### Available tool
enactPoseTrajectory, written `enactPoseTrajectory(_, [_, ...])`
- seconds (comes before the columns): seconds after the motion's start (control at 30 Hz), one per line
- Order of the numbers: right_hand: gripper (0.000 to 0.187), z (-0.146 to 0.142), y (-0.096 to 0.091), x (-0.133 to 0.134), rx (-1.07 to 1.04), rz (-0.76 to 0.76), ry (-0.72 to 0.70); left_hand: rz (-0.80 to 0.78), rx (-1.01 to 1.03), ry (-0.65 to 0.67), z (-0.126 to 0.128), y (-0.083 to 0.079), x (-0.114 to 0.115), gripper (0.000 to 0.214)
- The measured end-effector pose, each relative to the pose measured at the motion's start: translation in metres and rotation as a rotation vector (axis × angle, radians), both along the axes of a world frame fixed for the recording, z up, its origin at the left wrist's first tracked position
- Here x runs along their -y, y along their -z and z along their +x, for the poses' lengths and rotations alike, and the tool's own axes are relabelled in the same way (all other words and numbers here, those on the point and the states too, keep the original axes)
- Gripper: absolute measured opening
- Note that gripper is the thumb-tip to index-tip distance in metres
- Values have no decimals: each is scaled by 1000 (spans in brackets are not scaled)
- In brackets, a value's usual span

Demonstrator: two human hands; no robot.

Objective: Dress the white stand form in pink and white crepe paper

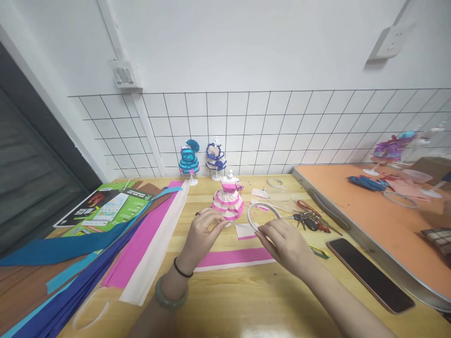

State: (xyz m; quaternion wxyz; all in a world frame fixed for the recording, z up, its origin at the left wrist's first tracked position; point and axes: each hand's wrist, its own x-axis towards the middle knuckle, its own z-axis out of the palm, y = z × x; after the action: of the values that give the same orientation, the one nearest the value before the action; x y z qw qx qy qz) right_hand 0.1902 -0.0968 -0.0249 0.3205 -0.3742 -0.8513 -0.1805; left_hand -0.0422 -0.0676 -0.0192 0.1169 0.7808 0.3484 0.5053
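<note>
Your left hand (207, 229) hides part of the base under the pink-and-white dress (228, 202) at mid-table; its thumb and forefinger nearly meet, but whether they grip anything, you cannot tell. Your right hand (283, 239) pinches the near side of a pale ring (250, 217), covering some of it. Blue strips (66, 245) run out of view at left.

From the head; forward and down; tabletop (239, 300) near

ring (249, 216): partly hidden by right hand (286, 242) | teal strip (59, 249): cut off left
</note>
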Motion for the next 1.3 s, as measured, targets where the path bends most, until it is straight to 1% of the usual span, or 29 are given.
enactPoseTrajectory(0.23, [18, 0, -7, -25, -99, 24, 178, -24, -58, -56, 8, -5, -25, 11])
enactPoseTrajectory(0.4, [34, -5, -14, -35, -225, -123, 288, 37, -77, -96, 11, -6, -39, 13])
enactPoseTrajectory(0.53, [25, -8, -19, -39, -175, -201, 315, 91, -105, -124, 10, -2, -47, 12])
enactPoseTrajectory(0.73, [24, -12, -24, -43, -161, -274, 358, 91, -110, -148, 10, 4, -58, 13])
enactPoseTrajectory(0.87, [29, -17, -26, -49, -167, -244, 375, 104, -124, -157, 8, 2, -65, 13])
enactPoseTrajectory(1.07, [39, -27, -27, -60, -152, -122, 489, 105, -156, -147, 7, -3, -68, 14])
enactPoseTrajectory(1.17, [42, -30, -26, -64, -127, -75, 539, 101, -181, -169, 7, -4, -68, 14])
enactPoseTrajectory(1.3, [43, -31, -22, -67, -126, -38, 529, 128, -191, -211, 8, -4, -68, 12])
